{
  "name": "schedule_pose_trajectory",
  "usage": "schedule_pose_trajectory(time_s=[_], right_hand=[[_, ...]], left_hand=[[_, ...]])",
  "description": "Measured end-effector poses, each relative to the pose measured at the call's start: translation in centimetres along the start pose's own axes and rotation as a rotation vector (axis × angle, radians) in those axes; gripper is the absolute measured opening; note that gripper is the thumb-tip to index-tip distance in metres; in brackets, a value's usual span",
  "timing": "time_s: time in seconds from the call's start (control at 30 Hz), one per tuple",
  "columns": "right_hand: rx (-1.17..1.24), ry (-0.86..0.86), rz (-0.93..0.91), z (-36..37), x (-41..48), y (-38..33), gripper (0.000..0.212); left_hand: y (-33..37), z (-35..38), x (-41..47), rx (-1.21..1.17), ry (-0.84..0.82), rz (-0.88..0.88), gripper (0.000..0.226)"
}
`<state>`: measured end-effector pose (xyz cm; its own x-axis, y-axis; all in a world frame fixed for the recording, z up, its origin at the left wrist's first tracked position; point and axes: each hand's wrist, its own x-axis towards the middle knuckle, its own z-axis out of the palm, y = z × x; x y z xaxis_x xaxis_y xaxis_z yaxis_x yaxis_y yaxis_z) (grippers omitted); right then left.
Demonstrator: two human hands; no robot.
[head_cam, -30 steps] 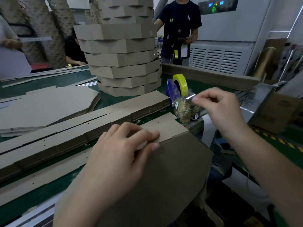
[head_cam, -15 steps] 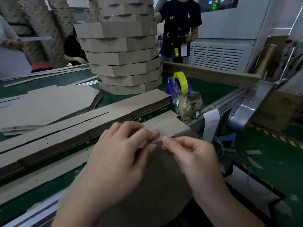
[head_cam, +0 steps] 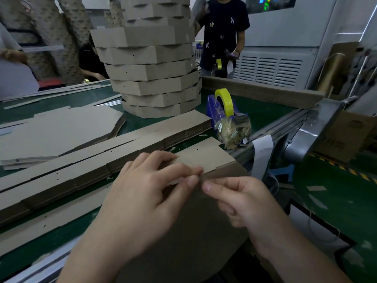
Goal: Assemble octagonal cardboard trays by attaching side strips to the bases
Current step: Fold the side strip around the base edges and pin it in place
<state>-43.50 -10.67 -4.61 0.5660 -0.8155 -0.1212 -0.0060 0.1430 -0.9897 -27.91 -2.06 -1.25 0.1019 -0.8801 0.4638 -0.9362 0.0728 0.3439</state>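
So my left hand [head_cam: 142, 201] is pinching the side strip [head_cam: 208, 156] between thumb and forefinger right where it meets the top edge of the octagonal base [head_cam: 193, 231], which tilts up over the table's [head_cam: 265, 113] near edge. My right hand [head_cam: 244, 207] has its fingers curled and nips that same edge, thumb touching my left thumb.

Behind them lie the stacked strips [head_cam: 91, 166], the tower of trays [head_cam: 151, 78] stands toward the far edge, and a blue tape dispenser [head_cam: 213, 109] and clear bag [head_cam: 234, 129] sit by the right edge. The bag's teal print and the writing on the brown box [head_cam: 344, 137] are too blurry to read.
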Motion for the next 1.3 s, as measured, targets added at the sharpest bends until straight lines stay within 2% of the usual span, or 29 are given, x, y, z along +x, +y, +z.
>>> schedule_pose_trajectory(time_s=[0.13,0.2,0.3,0.37,0.43,0.5,0.63,0.7,0.77,0.87,0.9,1.07,1.2,1.3], right_hand=[[-0.029,-0.101,0.032,-0.2,0.3,-0.1,0.012],[-0.059,-0.119,0.038,-0.3,0.4,-0.1,0.013],[-0.112,-0.138,0.097,-0.9,0.5,-0.5,0.022],[-0.220,-0.157,0.215,-1.1,0.4,-0.5,0.035],[-0.358,-0.159,0.280,-1.3,0.2,-0.2,0.032],[-0.411,-0.073,0.132,-2.0,0.3,-0.4,0.029],[-0.306,0.386,-0.391,-4.9,3.9,-3.1,0.028],[-0.413,0.542,-0.492,-6.8,8.0,-4.6,0.018],[-0.591,0.575,-0.385,-8.9,12.9,-5.8,0.018],[-0.760,0.459,-0.085,-11.1,18.4,-6.6,0.041],[-0.767,0.421,-0.019,-11.4,19.4,-6.6,0.043],[-0.606,0.392,0.134,-11.7,20.9,-7.0,0.028],[-0.302,0.316,0.203,-11.7,20.9,-7.2,0.010],[-0.149,0.364,0.197,-11.8,20.6,-7.3,0.016]], left_hand=[[1.7,1.0,0.8,0.118,0.175,-0.075,0.022],[2.1,1.3,1.0,0.145,0.243,-0.085,0.023],[2.0,1.5,1.1,0.138,0.232,-0.051,0.025],[1.6,1.5,1.1,0.181,0.209,-0.042,0.023],[1.4,1.5,1.0,0.236,0.182,-0.044,0.019],[1.3,1.4,1.0,0.268,0.180,-0.044,0.019],[1.8,1.7,1.0,0.373,0.129,-0.026,0.032],[2.2,1.7,1.1,0.384,0.120,-0.035,0.037],[2.3,1.5,1.2,0.386,0.119,-0.048,0.040],[2.2,1.4,1.0,0.397,0.090,-0.042,0.039],[2.2,1.3,0.9,0.399,0.082,-0.039,0.039],[2.0,1.3,0.9,0.404,0.077,-0.043,0.040],[2.0,1.3,0.8,0.402,0.095,-0.040,0.037],[2.1,1.0,0.8,0.377,0.080,-0.032,0.027]])
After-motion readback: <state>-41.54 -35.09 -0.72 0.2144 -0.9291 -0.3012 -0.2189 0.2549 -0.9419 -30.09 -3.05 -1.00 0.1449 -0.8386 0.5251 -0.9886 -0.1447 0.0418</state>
